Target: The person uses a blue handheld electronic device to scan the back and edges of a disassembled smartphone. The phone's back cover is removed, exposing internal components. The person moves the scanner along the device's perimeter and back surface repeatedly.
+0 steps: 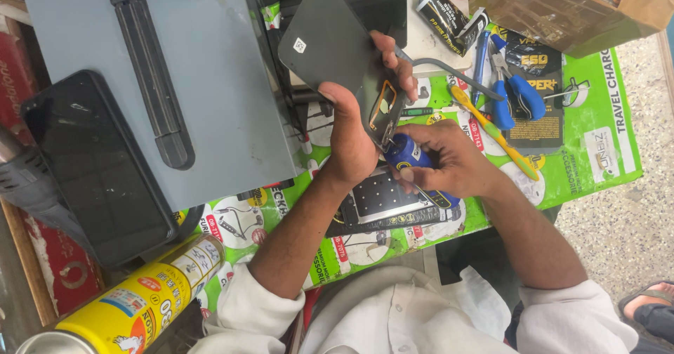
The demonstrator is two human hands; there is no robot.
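From the head camera: the left hand [351,140] was clamped on a dark flat rectangular phone panel [330,45], thumb and fingers pinching its lower edge, the panel tilted up above the green printed paper mat [597,157]. Right beside it, the right hand [449,161] was closed around a blue-handled screwdriver [406,152], its tip meeting the panel's lower corner (the exact contact was hidden by fingers). On the mat under both hands lay a black phone frame [382,203]. Right of the panel sat blue-handled pliers [516,90] and a yellow plastic pry tool [495,133]; left of it, a grey flat-topped machine [210,80].
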